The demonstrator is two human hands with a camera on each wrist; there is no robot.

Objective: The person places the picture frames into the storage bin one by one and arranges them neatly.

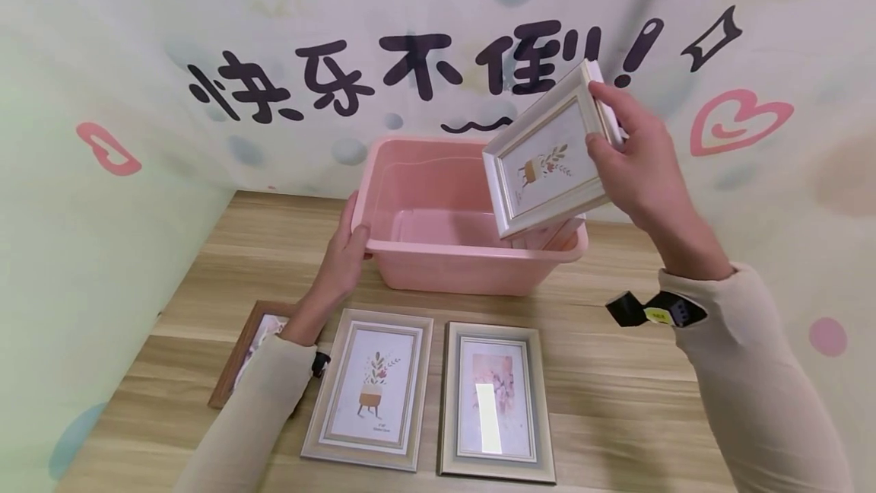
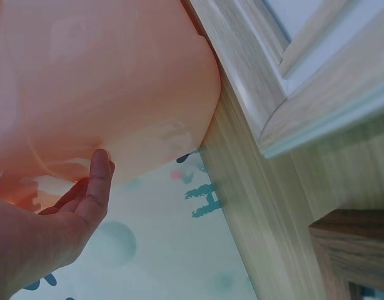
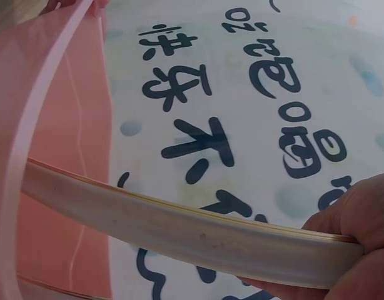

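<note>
Pic frame [image 1: 545, 160] tilted in raised R fingers [image 1: 616, 103], L fingers [image 1: 357, 242] gripping tub [image 1: 458, 268].

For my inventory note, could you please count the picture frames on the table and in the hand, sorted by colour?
Brown frame: 1, on the table
Pale beige frames: 2, on the table
White frame: 1, in the fingers of the right hand
Total: 4, leaving out the half-hidden contents of the pink basin
</note>
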